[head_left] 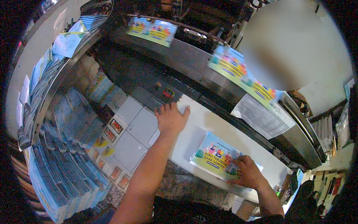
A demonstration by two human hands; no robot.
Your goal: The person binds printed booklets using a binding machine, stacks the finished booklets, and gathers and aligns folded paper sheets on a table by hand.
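Note:
My left hand (170, 116) is open with its fingers spread, at the left end of a long white tabletop (186, 119); nothing is in it. A low stack of printed booklet covers (212, 153), blue and green with cartoon figures, lies on the table between my hands. My right hand (248, 172) curls over the right part of this stack, thumb and fingers closed on it. The hand hides the covers beneath it, and their right end shows past my knuckles.
Beyond the table runs a dark machine with a metal ledge (194, 56). Blurred covers (153, 31) and a grey printed sheet (263, 115) lie along it. Tall booklet piles (67, 183) stand at left, below a shelf (69, 63) of papers. A blurred pale shape fills the upper right.

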